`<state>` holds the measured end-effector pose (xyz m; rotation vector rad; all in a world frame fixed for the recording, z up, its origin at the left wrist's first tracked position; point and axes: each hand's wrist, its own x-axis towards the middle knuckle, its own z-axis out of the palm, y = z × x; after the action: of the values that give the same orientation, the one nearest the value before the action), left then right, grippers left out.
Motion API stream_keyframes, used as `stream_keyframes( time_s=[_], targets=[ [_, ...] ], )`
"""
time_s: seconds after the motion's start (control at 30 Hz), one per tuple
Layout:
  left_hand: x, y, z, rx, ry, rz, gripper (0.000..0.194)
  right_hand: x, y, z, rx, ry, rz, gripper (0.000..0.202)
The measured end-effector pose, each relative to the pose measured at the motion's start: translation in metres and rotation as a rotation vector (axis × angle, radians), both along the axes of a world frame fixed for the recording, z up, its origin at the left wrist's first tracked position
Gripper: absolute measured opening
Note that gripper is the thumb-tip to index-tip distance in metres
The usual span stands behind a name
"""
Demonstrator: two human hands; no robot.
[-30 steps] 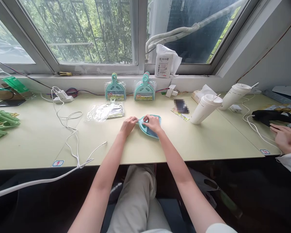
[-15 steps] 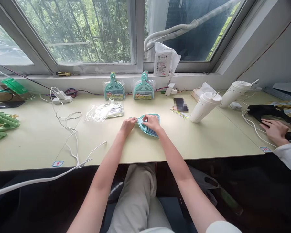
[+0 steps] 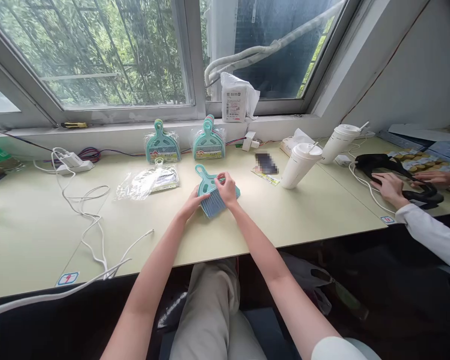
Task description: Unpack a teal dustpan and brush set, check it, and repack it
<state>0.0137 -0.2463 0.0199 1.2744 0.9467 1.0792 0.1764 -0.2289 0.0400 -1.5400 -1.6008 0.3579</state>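
A teal dustpan and brush set (image 3: 207,184) is tilted in front of me above the table, its looped handle pointing away and to the left. Grey-blue bristles (image 3: 213,205) show along its near side. My left hand (image 3: 192,204) grips the set's left edge, thumb across the front. Over its upper right part, my right hand (image 3: 227,190) is closed in a pinch; what lies between those fingertips is too small to make out. Beyond, a clear-wrapped set (image 3: 165,179) lies flat with crumpled plastic. Two stacks of packaged sets, one left (image 3: 162,145) and one right (image 3: 209,142), stand against the wall.
Two white lidded cups (image 3: 299,167) with straws stand right of my hands, near a card (image 3: 265,177) and a blurred dark item. White cables (image 3: 97,220) trail across the table's left side. At far right, another person's hands (image 3: 392,190) handle a black object (image 3: 422,194).
The dustpan and brush set has turned so its handle points away, and it is tilted up. My left hand has moved from the handle to the side edge. The view has shifted right.
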Motion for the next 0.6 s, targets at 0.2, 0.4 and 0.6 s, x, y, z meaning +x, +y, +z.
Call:
stream_keyframes(
  time_s=[0.2,0.4,0.6],
  targets=[
    [-0.028,0.014,-0.003,-0.142,-0.091,0.279,0.049,0.078,0.029,-0.022,-0.145,-0.171,-0.482,0.049],
    [-0.044,0.021,-0.003,-0.133,-0.161,0.377,0.047,0.074,0.037,-0.045,-0.3,-0.296,-0.321,0.049],
    [-0.048,0.023,-0.004,-0.132,-0.199,0.426,0.043,0.07,0.037,-0.038,-0.121,-0.372,-0.354,0.049]
  ],
)
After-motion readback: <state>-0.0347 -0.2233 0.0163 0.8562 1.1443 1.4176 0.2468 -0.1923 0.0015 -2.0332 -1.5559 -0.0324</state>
